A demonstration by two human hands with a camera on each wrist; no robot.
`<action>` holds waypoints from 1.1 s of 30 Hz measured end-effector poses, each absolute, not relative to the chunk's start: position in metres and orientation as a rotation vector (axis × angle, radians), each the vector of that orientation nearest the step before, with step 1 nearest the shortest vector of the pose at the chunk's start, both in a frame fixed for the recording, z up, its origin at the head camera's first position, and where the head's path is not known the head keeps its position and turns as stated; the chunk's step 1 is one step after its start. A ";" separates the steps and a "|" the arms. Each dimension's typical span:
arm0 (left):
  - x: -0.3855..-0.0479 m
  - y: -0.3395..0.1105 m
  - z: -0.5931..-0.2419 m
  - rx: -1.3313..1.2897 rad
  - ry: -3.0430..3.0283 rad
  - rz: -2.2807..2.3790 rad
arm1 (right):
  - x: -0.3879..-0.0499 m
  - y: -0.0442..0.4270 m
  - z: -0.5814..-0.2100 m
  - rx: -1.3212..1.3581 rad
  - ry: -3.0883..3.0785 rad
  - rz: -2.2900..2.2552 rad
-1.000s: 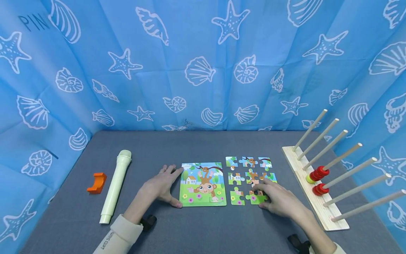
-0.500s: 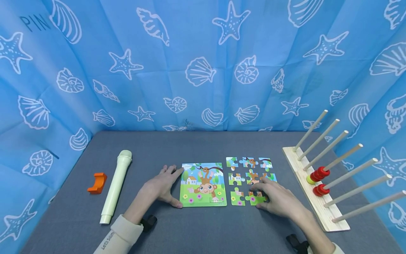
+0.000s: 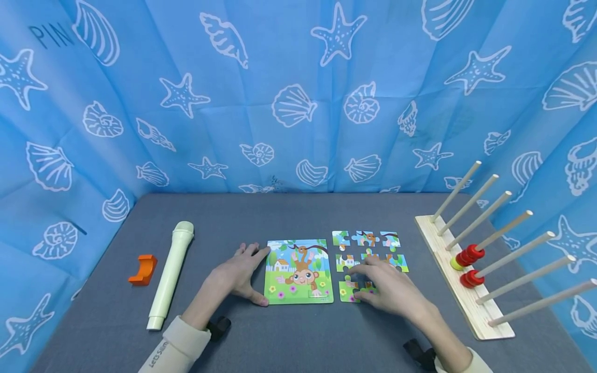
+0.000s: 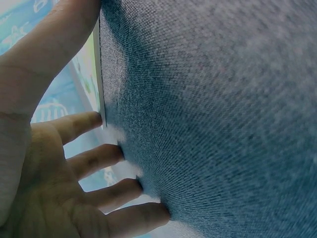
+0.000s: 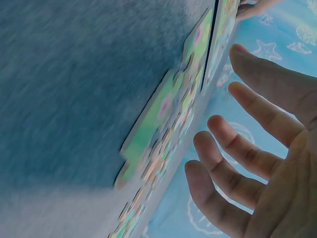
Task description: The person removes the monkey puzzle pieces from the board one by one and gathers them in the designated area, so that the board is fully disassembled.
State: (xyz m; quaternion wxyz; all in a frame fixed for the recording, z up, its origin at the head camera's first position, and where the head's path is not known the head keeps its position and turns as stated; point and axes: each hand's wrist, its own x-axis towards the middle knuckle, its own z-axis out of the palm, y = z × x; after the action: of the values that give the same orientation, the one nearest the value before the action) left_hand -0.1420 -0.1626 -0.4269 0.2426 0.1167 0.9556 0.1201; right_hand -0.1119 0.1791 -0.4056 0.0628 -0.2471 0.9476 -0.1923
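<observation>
A square puzzle board (image 3: 298,272) with a hanging monkey picture lies flat on the table. My left hand (image 3: 238,277) rests at its left side with fingers spread, thumb and fingertips against the edge. To the board's right, loose jigsaw pieces are laid out in rows, among them a corner piece (image 3: 349,291) with a pink flower. Above the lower rows hovers my right hand (image 3: 392,287), covering some of them. In the right wrist view, its fingers are loosely bent and apart, and a green-edged jigsaw piece (image 5: 153,119) lies on the table, apart from them.
A wooden peg rack (image 3: 462,274) with red and yellow beads stands at the right. On the left lie a pale green toy microphone (image 3: 170,274) and an orange curved block (image 3: 143,269). A blue shell-print curtain (image 3: 289,140) borders the grey table.
My right hand has shifted left across the jigsaw pieces, uncovering the right end of the middle row. The left hand and the board have stayed in place.
</observation>
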 end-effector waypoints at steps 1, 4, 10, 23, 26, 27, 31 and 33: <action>-0.142 -0.163 -0.427 0.319 2.611 0.328 | -0.112 0.177 -0.406 -0.749 2.864 -0.586; -0.141 -0.162 -0.426 0.316 2.607 0.328 | -0.112 0.169 -0.406 -0.766 2.853 -0.591; -0.141 -0.162 -0.425 0.314 2.604 0.330 | -0.113 0.154 -0.408 -0.831 2.830 -0.626; -0.141 -0.163 -0.425 0.328 2.608 0.333 | -0.117 0.126 -0.408 -0.882 2.725 -0.636; -0.140 -0.163 -0.425 0.331 2.609 0.336 | -0.118 0.120 -0.410 -0.882 2.711 -0.631; -0.140 -0.163 -0.425 0.333 2.609 0.336 | -0.119 0.118 -0.411 -0.877 2.706 -0.630; -0.140 -0.163 -0.425 0.335 2.611 0.336 | -0.120 0.113 -0.412 -0.857 2.683 -0.618; -0.140 -0.163 -0.425 0.336 2.612 0.333 | -0.120 0.111 -0.413 -0.855 2.680 -0.607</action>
State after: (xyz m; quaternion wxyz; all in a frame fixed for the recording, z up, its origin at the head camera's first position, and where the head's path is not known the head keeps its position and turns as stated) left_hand -0.1405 -0.1628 -0.4250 0.2411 0.1227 0.9550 0.1217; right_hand -0.1205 0.1109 -0.4133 0.1314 -0.2945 0.9232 -0.2092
